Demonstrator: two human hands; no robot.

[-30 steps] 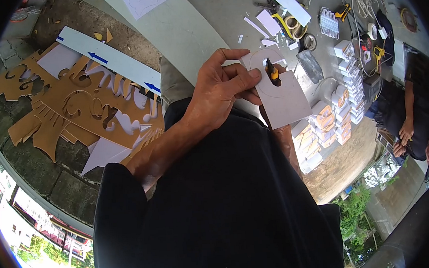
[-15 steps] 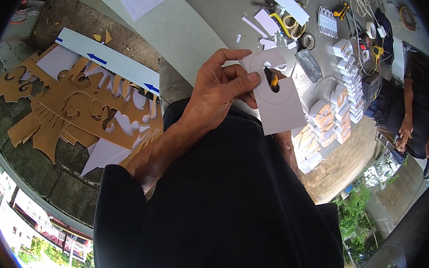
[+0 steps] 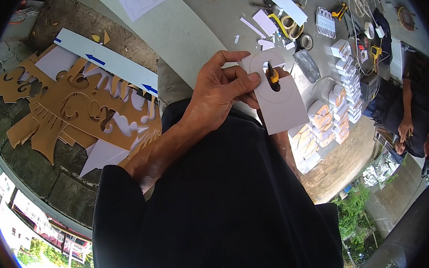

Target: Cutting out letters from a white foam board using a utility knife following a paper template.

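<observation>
My left hand pinches the left edge of a white sheet piece between thumb and fingers. A circle is pencilled on this piece, with a narrow oval opening cut inside it and a notch at its upper right. Behind the sheet is my right hand, mostly hidden; a little of it shows at the notch and its forearm below. Through the opening shows a yellow-and-black tool, which the right hand appears to grip. Its full shape is hidden by the sheet.
Brown and white cut-out boards lie at left beside a white strip with blue arrows. On the grey table at right are tape rolls, white scraps, cables and stacked white block-like pieces. Another person's hand is far right.
The sheet's lower end has swung slightly right. Behind its opening, the yellow tool has shifted upward and shows more, and part of my right hand now shows at the notch.
</observation>
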